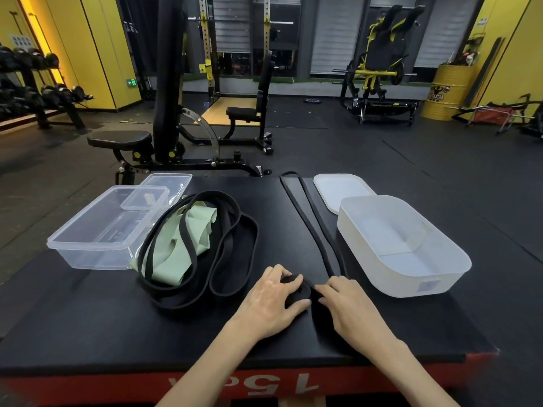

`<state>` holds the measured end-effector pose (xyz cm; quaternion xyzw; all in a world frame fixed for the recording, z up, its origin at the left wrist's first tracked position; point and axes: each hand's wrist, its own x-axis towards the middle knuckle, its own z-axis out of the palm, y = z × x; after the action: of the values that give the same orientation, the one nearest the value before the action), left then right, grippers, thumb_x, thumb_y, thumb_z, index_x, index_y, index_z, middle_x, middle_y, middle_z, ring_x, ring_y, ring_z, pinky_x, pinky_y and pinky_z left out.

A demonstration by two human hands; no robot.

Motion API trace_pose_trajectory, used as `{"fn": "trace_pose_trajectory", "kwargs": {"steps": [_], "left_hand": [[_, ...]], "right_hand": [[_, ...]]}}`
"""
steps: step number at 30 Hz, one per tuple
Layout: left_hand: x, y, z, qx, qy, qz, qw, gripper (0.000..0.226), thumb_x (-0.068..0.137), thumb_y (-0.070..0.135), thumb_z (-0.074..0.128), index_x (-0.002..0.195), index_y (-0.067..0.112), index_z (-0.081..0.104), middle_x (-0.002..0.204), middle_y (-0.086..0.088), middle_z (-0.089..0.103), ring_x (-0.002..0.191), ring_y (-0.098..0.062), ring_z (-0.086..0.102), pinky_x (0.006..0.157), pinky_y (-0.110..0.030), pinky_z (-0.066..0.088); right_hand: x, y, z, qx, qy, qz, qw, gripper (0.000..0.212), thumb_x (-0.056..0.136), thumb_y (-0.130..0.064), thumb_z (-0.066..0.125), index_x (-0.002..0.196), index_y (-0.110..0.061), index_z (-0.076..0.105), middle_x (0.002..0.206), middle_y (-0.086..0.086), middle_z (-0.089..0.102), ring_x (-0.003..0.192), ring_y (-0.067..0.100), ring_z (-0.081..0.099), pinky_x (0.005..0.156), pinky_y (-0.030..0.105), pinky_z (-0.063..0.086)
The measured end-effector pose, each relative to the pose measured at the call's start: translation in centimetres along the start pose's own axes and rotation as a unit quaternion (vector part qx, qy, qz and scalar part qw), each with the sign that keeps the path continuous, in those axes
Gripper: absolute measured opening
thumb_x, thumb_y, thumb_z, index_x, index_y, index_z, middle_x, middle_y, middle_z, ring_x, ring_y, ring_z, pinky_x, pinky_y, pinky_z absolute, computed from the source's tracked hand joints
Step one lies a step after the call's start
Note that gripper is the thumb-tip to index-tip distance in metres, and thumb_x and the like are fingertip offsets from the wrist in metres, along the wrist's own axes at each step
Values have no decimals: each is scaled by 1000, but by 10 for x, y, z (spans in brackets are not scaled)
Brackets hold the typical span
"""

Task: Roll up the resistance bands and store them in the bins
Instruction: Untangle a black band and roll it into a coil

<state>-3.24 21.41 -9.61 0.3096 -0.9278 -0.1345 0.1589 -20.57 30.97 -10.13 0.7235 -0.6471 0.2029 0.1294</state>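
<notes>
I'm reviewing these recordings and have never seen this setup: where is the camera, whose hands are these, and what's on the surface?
There is no machine here. One camera worn on a person's head looks down at their own bare hands, which work on a black padded platform. The left hand grips a partly rolled coil of a black band, whose loose length runs toward the far edge. The right hand touches the band beside the coil; whether it pinches it is unclear. To the left lies a pile of black bands with a pale green band. A clear bin and clear lid sit far left, and a white bin and white lid sit on the right.
</notes>
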Motion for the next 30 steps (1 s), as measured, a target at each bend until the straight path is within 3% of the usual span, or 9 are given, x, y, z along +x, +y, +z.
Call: {"fn": "trace_pose_trajectory", "kwargs": {"steps": [6, 10, 12, 15, 18, 20, 22, 25, 30], "left_hand": [[-4, 10, 6, -3, 14, -32, 999, 69, 91, 61, 47, 148, 25, 35, 134, 4, 35, 124, -11, 31, 105, -24, 37], [-5, 2, -7, 3, -68, 37, 997, 65, 98, 47, 41, 153, 17, 22, 157, 3, 11, 143, -12, 8, 118, -30, 21], [0, -3, -14, 1, -119, 68, 991, 63, 101, 41, 40, 153, 13, 18, 162, 6, 2, 146, -10, 1, 120, -29, 14], [10, -6, -16, 3, -128, 88, 988, 65, 98, 37, 49, 152, 9, 23, 160, 2, 18, 146, -12, 11, 119, -30, 19], [12, -8, -13, -29, -87, 65, 994, 68, 92, 41, 60, 148, 12, 35, 153, 4, 34, 141, -9, 23, 116, -24, 22], [10, -7, -12, -53, -61, 34, 996, 69, 86, 48, 65, 143, 18, 42, 147, 7, 42, 137, -7, 31, 113, -22, 26], [8, -6, -10, -82, -41, -19, 996, 63, 78, 53, 70, 131, 30, 48, 133, 8, 51, 125, -8, 43, 107, -26, 37], [3, -6, -7, -92, -14, -57, 994, 55, 72, 58, 71, 115, 36, 45, 114, 10, 53, 108, -9, 50, 94, -27, 45], [-3, -10, -8, -57, 41, -45, 996, 58, 80, 57, 66, 126, 25, 54, 126, 14, 53, 118, -5, 43, 102, -23, 38]], "right_hand": [[-3, -5, 4, 19, -6, 25, 999, 20, 75, -6, 74, 93, -11, 65, 80, -1, 52, 67, 21, 51, 57, 30, 44], [-10, -2, 3, 21, 1, 39, 999, 35, 77, -9, 73, 111, -15, 68, 89, -2, 52, 81, 19, 54, 90, 41, 44], [-11, 4, 2, 16, -6, 36, 999, 38, 79, -10, 72, 116, -18, 67, 89, -3, 50, 82, 17, 51, 94, 43, 42], [-9, 11, -1, 7, -32, 11, 999, 44, 80, -5, 68, 121, -17, 63, 88, -4, 47, 80, 15, 44, 87, 36, 45], [-7, 13, 1, -31, -37, -10, 999, 60, 65, 8, 63, 120, -13, 63, 84, -3, 46, 77, 15, 39, 91, 33, 42], [-5, 12, 3, -31, -29, -4, 999, 66, 58, 12, 65, 120, -10, 63, 84, -1, 48, 76, 18, 42, 83, 23, 34], [-4, 9, 3, -28, -30, 2, 999, 70, 51, 13, 71, 118, -9, 64, 83, 1, 51, 73, 21, 48, 75, 23, 39], [-1, 0, 6, -10, -34, -2, 999, 59, 58, 4, 78, 113, -9, 61, 82, 1, 53, 71, 22, 53, 65, 26, 47], [9, -10, 11, 26, -23, 13, 999, 33, 77, -9, 73, 107, -14, 59, 87, -2, 57, 75, 19, 57, 66, 27, 47]]}}
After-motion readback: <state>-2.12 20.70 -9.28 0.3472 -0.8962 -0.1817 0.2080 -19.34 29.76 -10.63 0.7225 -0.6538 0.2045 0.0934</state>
